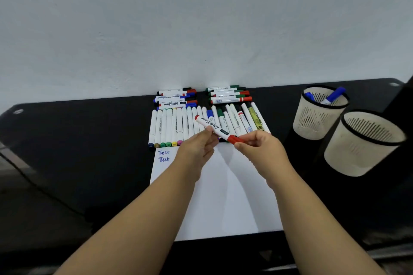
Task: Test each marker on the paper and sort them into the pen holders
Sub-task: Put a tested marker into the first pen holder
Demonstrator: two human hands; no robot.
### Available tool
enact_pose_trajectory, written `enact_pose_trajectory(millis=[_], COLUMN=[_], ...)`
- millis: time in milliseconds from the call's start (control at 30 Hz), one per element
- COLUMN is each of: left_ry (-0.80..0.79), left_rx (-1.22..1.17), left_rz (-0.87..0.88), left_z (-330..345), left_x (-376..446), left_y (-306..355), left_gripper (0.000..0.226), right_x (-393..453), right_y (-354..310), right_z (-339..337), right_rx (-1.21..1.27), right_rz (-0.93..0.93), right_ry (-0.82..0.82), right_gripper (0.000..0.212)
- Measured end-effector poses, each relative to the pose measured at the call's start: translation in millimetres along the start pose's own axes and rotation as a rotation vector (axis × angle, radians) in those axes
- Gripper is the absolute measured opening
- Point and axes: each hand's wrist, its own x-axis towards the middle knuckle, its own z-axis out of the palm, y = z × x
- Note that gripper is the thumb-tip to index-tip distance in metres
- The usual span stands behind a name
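Two forearms reach over the paper [223, 185] on the black table [89, 140]. The left hand [196, 147] pinches the barrel of a red marker [215, 128] held above the paper; the right hand [259, 147] grips its red cap. Two holders [317, 116] stand at right, the farther holding blue markers [333, 96].

Occlusion / legibility notes

Near ends of the middle marker row [201, 123] sit behind both hands; barrel print too small to read. Right pen holder [362, 143] interior not visible. Both forearms cut by bottom edge.
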Motion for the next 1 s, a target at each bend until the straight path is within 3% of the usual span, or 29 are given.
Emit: enact_pose_trajectory(millis=[367,500,833,1000], left_ry=[0.098,0.100,-0.053,-0.091], left_rx=[-0.069,0.122,0.752,0.865], left_rz=[0.020,0.041,0.173,0.182], left_z=[-22.7,-26.8,-29.6,-27.8], left_x=[-17.5,-25.5,-48.6,-56.8], left_y=[-4.3,-5.1,2.7,2.7], left_gripper=[0.010,0.003,0.018,0.033], right_x=[-18.4,-11.1,-2.0,-1.9], right_y=[0.6,-2.1,-7.3,-6.6], right_z=[17.2,18.4,31.8,36.5], right_rx=[-0.122,-0.065,0.106,0.135], right_rz=[-0.076,-0.094,0.031,0.063], right_ry=[-0.075,-0.046,-0.039,0.000], right_gripper=[0.005,0.004,0.020,0.019])
